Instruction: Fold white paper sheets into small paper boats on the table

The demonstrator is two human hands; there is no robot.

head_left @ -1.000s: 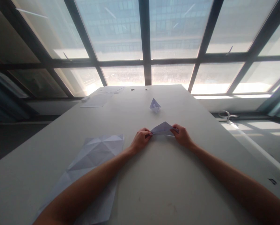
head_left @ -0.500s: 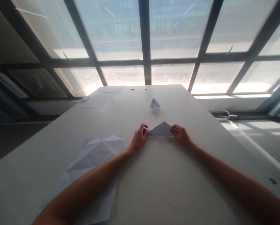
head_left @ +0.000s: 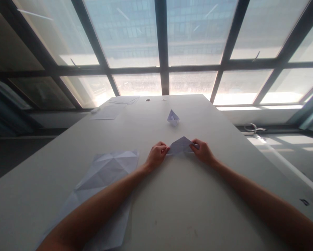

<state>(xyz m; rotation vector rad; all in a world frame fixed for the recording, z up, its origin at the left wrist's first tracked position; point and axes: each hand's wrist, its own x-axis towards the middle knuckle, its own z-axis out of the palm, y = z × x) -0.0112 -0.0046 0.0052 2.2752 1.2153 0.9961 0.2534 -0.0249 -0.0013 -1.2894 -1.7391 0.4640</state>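
A small folded white paper triangle [head_left: 180,145] lies on the pale table [head_left: 187,195], held at both ends. My left hand [head_left: 156,155] pinches its left corner with fingers curled. Its right corner is pinched by my right hand [head_left: 202,151]. Farther back on the table stands a small folded paper boat [head_left: 173,117], apart from both hands. A large creased sheet of white paper [head_left: 104,188] lies flat at the left, partly under my left forearm.
Flat paper sheets [head_left: 111,111] lie at the far left corner of the table, near two round holes [head_left: 155,99] in the top. Tall windows rise behind the table's far edge. Scissors [head_left: 253,128] rest on the sill at the right.
My left hand's fingers, which had lifted and opened at the triangle's left corner half a second ago, have curled back onto it. The triangle and my right hand have barely moved.
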